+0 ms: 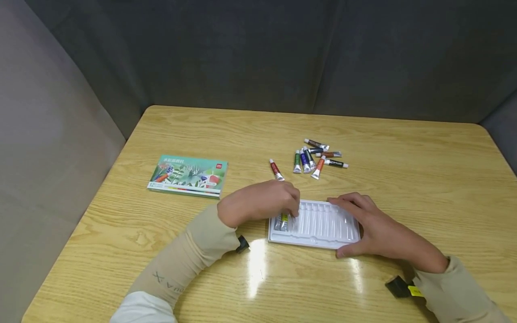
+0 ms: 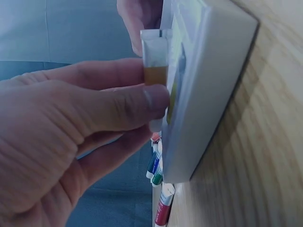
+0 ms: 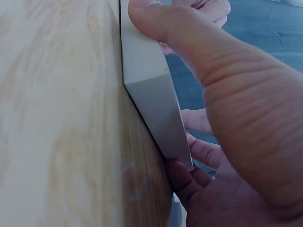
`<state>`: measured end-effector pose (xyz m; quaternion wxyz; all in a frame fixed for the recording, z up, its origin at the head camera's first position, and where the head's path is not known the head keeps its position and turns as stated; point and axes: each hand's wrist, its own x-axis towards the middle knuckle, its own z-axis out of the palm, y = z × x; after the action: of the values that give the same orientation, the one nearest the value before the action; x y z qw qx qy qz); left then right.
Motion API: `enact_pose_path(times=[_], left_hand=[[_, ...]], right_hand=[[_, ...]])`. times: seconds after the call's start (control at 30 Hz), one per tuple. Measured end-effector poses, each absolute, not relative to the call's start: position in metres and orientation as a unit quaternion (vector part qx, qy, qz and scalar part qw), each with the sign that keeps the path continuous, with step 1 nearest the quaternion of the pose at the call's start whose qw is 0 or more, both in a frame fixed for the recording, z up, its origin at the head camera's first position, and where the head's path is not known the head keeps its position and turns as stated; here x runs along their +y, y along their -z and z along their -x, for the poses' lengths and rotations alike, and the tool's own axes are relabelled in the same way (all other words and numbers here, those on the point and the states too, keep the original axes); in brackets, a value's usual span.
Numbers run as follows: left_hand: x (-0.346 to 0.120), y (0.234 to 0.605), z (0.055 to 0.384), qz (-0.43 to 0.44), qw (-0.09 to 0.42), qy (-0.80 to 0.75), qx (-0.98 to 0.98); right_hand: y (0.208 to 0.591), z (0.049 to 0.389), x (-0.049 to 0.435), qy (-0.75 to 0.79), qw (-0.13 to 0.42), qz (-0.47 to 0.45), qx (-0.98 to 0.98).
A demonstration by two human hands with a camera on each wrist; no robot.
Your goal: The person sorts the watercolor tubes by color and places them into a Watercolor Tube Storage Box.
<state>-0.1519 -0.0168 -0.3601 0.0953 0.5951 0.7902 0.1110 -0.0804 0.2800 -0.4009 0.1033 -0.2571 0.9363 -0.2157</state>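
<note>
A white plastic tray [image 1: 319, 242] with narrow slots lies on the table. My left hand [image 1: 266, 200] is over its left part, pinching a small paint tube [image 2: 155, 54] with an ochre-yellow band between thumb and fingers, crimped end up in the left wrist view. In the head view that tube is mostly hidden by the hand. Silver paint tubes, one with a yellow label [image 1: 284, 223], lie in the leftmost slots. My right hand [image 1: 377, 229] holds the tray's right end, thumb at the near edge and fingers at the far edge.
A red paint tube [image 1: 276, 170] lies alone just beyond the tray. Farther right is a loose cluster of several tubes, among them a green one [image 1: 297, 162] and an orange one [image 1: 318, 168]. A green illustrated paint box [image 1: 187, 176] lies at the left.
</note>
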Motion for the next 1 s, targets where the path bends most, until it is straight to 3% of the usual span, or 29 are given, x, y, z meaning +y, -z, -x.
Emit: enact_pose_path(times=[1.0], left_hand=[[-0.012,0.358,0.141,-0.571,0.120,-0.058,0.810]], right_hand=[[0.399,0.080,0.280,0.220,0.111,0.250,0.936]])
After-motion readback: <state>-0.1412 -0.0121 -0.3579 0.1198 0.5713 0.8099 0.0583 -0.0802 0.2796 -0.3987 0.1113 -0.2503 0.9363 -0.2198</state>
